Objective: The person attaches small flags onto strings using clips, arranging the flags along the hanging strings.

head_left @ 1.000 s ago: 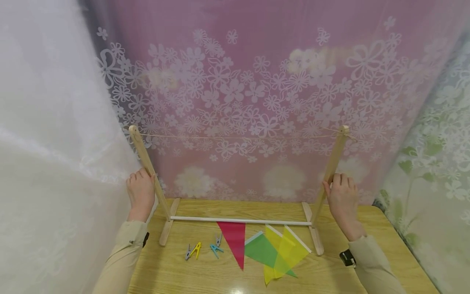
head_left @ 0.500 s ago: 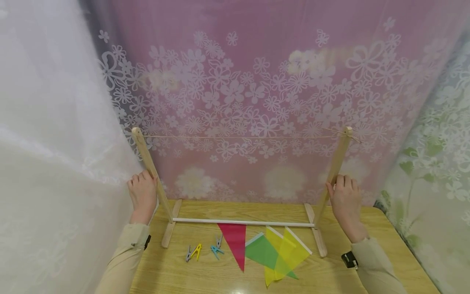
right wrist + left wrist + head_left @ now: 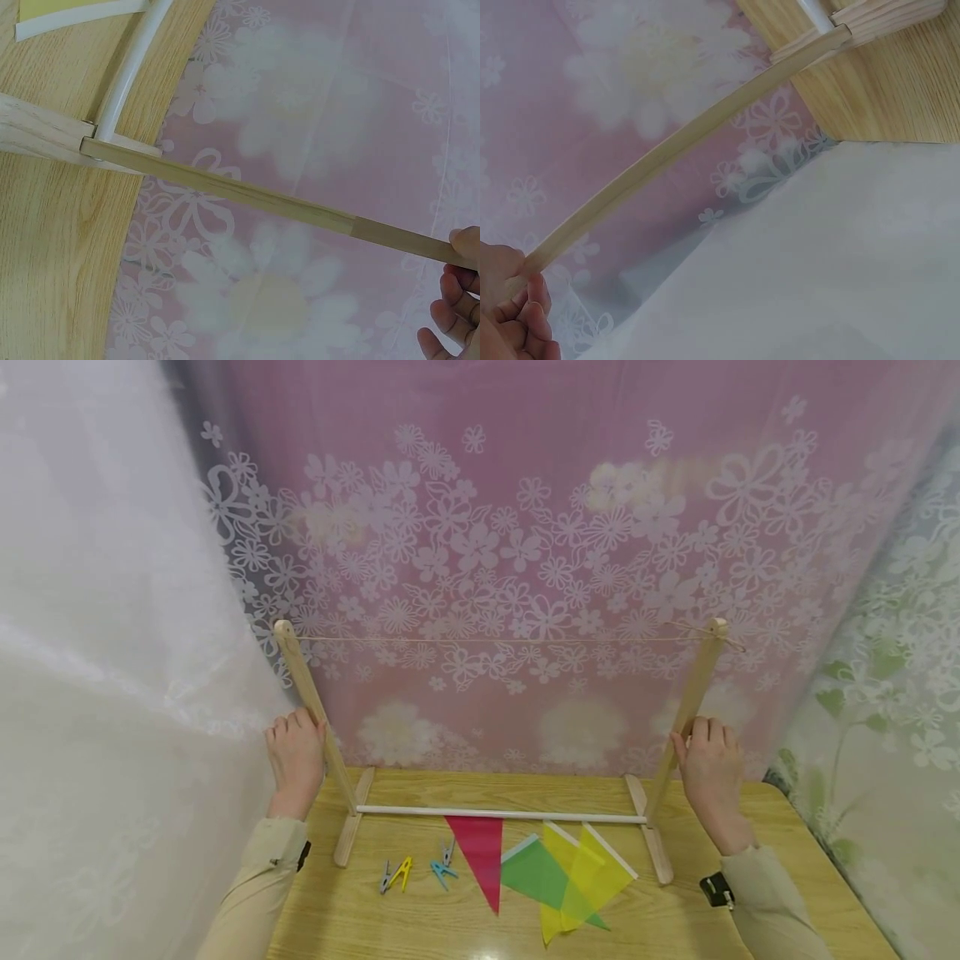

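Observation:
A wooden stand has two upright posts, a left post and a right post, set in flat feet on the table. A thin string runs between the post tops, with loose ends at the right. Low down, a white rod links the posts. My left hand holds the left post partway up. On the other side my right hand grips the right post at a similar height. The right wrist view shows the thumb and fingers of my right hand on either side of the post.
On the table before the rod lie a red pennant, a green pennant and overlapping yellow pennants. Left of them are several clothespins, among them a yellow clothespin and a blue clothespin. Floral curtains hang close around.
The stand has shifted slightly to the right, with both hands moving along on its posts. The pennants and clothespins lie as before.

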`<state>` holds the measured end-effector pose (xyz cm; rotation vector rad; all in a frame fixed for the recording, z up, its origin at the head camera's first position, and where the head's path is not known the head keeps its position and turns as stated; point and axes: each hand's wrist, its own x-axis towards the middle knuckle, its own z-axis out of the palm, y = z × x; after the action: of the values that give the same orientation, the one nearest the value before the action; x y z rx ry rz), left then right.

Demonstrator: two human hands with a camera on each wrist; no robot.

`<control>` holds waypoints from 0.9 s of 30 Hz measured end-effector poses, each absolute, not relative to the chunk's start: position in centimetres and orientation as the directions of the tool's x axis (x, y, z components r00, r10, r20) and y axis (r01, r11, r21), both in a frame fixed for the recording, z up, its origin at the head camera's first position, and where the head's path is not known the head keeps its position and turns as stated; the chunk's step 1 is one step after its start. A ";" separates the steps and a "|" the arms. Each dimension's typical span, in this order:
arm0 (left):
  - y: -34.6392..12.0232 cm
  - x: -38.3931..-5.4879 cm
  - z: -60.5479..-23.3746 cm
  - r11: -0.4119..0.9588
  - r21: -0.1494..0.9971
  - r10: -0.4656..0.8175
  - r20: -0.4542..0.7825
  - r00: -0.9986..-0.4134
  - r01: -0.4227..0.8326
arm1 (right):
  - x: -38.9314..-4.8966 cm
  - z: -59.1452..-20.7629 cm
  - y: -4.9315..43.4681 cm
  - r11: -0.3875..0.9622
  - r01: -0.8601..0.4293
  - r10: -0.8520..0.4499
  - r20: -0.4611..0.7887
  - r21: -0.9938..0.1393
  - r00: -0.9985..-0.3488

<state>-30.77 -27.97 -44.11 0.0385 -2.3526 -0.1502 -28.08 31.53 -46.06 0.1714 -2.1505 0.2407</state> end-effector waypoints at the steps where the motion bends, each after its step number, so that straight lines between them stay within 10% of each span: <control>1: -27.9 -30.8 -44.1 0.992 0.124 -0.076 0.702 -0.709 0.017 | -28.1 -46.0 31.6 0.970 -0.215 -0.029 0.831 -0.110 -0.556; 27: -26.5 -30.7 -44.6 0.990 0.134 -0.075 0.753 -0.653 0.040 | -28.0 -45.8 32.6 0.970 -0.207 -0.004 0.835 -0.131 -0.550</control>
<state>-30.68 -26.53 -44.58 0.0240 -2.2761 -0.1742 -28.02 32.60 -45.84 0.1482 -2.1410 0.2637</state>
